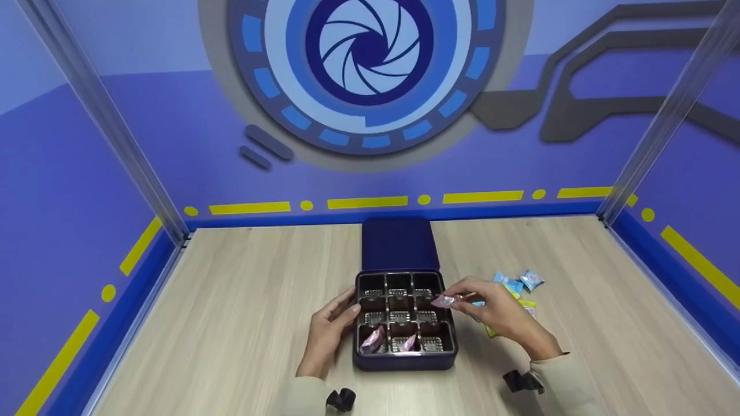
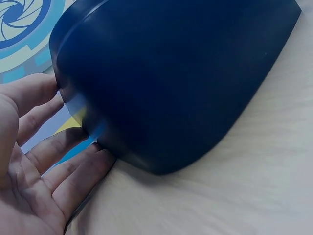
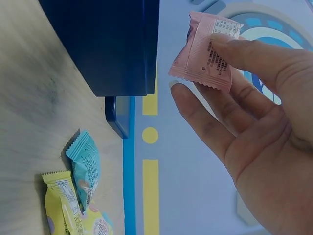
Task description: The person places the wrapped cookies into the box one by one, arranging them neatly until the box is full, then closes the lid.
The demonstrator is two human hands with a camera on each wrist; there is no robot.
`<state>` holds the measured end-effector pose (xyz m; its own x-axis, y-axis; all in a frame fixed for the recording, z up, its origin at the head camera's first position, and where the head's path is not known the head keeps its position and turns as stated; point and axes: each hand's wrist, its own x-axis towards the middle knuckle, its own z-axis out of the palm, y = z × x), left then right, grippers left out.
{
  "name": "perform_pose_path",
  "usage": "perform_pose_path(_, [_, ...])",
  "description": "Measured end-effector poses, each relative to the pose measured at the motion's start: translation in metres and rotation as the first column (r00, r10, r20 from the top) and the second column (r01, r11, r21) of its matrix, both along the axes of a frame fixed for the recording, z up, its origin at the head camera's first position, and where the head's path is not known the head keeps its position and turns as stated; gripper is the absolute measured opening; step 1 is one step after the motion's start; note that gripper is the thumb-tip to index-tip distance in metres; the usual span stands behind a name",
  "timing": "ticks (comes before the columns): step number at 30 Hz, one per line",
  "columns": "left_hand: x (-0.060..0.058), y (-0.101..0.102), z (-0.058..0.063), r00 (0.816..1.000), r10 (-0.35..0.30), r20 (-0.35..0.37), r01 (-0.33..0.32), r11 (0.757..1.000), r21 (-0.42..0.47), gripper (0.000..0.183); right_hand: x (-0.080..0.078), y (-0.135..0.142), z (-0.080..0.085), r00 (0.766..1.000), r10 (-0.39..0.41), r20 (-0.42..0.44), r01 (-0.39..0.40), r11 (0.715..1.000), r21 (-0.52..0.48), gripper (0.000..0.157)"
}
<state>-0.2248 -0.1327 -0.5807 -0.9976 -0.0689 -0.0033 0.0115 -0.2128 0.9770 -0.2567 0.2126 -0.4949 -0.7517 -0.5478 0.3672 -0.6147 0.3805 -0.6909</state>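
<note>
A dark blue box [image 1: 404,363] with a black divided insert stands on the table, its lid [image 1: 400,244] folded back. Two pink wrapped candies lie inside: one candy [image 1: 373,341] in the front left compartment, another candy [image 1: 408,344] in the front middle one. My left hand [image 1: 329,335] touches the box's left side, fingertips against its outer wall [image 2: 161,98] in the left wrist view. Over the right rim, my right hand [image 1: 491,306] pinches a pink wrapped candy [image 3: 205,51] between thumb and fingers. The other compartments show bare bottoms.
Right of the box, partly behind my right hand, lie blue and yellow wrapped candies, among them a blue one [image 1: 531,280] and a yellow one [image 3: 63,203]. A blue printed wall [image 1: 173,144] closes off the table's [image 1: 248,289] back, with side walls left and right.
</note>
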Motion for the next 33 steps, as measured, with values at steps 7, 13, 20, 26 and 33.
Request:
perform_pose_path(7, [0.0,-0.003,0.002,1.0,0.0,-0.003,0.0,1.0,-0.003,0.053,0.003,-0.003,0.004,0.999,0.035,-0.01,-0.036,0.999,-0.023,0.03])
perform_pose_path(13, [-0.001,-0.002,0.002,1.0,0.001,0.001,-0.001,1.0,-0.01,0.053,0.008,-0.007,0.007,0.997,0.079,0.013,-0.079,0.997,-0.021,0.025])
perform_pose_path(20, [-0.002,-0.002,0.0,1.0,-0.002,0.017,0.002,1.0,-0.003,0.053,0.013,-0.01,0.009,0.994,0.112,0.018,-0.112,0.994,0.004,0.027])
perform_pose_path(26, [-0.002,-0.002,0.0,1.0,-0.015,0.007,0.015,1.0,0.017,0.054,0.015,-0.012,0.011,0.983,0.181,0.011,-0.182,0.983,0.022,0.023])
perform_pose_path(33, [-0.002,-0.002,-0.001,1.0,-0.021,0.0,0.021,0.999,0.027,0.054,0.017,-0.016,0.01,0.973,0.228,0.045,-0.23,0.971,0.057,0.019])
